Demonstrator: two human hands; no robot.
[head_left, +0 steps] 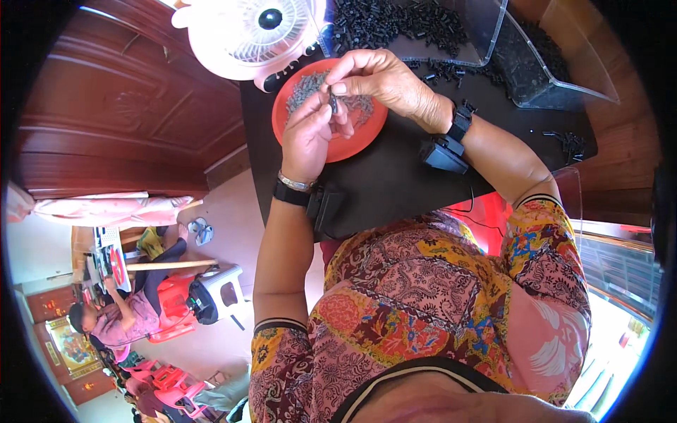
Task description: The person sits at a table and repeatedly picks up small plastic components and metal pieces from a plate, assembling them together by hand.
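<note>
While both hands meet over the red plate (352, 144), we see the right hand (384, 81) and left hand (307, 134) pinching one small dark part (333, 103), upright between clamped fingertips. Grey screws (307, 88) lie just beyond our fingers; a pink fan (243, 35) and clear bins (486, 32) stand further off.

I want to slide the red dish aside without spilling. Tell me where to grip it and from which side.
Grip the red dish by its bare near rim, coming from the person's side. The dish is shallow and lies flat, the grey parts heap toward its far half, the fan crowds its far left, and both hands, left and right, hover above it.
</note>
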